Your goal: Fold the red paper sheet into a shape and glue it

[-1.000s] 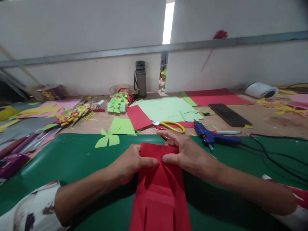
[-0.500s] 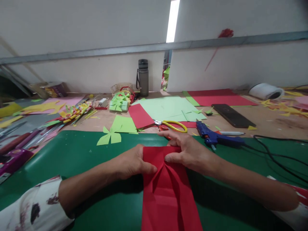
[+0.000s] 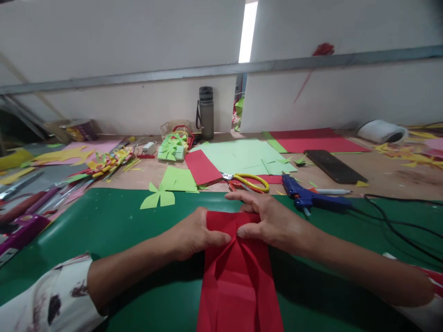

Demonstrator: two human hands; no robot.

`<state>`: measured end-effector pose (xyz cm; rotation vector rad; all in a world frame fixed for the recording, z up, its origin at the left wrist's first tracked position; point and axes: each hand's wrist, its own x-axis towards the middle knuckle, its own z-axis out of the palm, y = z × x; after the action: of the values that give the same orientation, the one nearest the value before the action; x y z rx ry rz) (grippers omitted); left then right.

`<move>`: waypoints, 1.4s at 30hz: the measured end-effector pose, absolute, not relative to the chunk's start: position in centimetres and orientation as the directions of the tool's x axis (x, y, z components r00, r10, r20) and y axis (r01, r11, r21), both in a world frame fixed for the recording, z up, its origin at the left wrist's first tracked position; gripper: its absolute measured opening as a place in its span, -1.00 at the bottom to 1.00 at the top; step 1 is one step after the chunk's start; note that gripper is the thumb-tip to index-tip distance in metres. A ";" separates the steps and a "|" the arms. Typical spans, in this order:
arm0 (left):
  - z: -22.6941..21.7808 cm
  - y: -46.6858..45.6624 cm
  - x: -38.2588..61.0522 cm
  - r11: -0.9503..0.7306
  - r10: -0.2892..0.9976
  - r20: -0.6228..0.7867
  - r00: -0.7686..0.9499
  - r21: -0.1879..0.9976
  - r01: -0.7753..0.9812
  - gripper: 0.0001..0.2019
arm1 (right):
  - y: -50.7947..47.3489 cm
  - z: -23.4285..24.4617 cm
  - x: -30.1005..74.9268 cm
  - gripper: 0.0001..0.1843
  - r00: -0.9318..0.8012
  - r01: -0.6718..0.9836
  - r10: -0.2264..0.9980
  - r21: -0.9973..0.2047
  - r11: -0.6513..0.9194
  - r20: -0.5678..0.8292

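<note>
A creased sheet of red paper (image 3: 238, 295) stretches toward me over the green mat (image 3: 138, 286), its folds fanning out from a point near the top edge. My left hand (image 3: 197, 233) grips its upper left edge, thumb on top and the other fingers hidden behind. On the upper right, my right hand (image 3: 270, 219) pinches the paper with its thumb near the crease point, the index finger stretched out past the edge. Just beyond lie yellow-handled scissors (image 3: 251, 180), and a light green paper cut-out (image 3: 159, 197) rests at the mat's far edge.
A blue glue gun (image 3: 308, 196) with a black cord lies right of my hands, near a phone (image 3: 334, 166) and a pen. Pale green sheets (image 3: 242, 154) and red sheets (image 3: 314, 139) are behind. A grey bottle (image 3: 206, 113) stands by the wall.
My left thumb has slid right, closer to the right thumb at the crease. The paper's lower end has swung slightly left.
</note>
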<state>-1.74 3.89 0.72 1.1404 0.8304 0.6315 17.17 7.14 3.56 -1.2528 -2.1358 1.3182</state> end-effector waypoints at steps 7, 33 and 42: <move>0.9 3.8 -1.5 0.305 0.798 -0.246 0.550 0.952 -0.018 -0.85 | 6.9 3.5 17.2 -0.22 -0.576 0.478 0.805 -0.858 0.189 -0.144; 0.9 3.4 -1.1 0.258 0.814 -0.238 0.529 0.965 0.037 -0.79 | 6.5 4.0 17.1 -0.35 -0.568 0.548 0.805 -0.808 0.216 -0.170; 1.0 3.3 -1.1 0.259 0.816 -0.251 0.522 0.964 0.059 -0.82 | 6.2 3.9 17.0 -0.38 -0.573 0.549 0.807 -0.799 0.246 -0.145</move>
<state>-1.09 3.33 1.00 1.2156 0.9040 0.6207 16.99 6.21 3.94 -1.2564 -2.2277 1.2381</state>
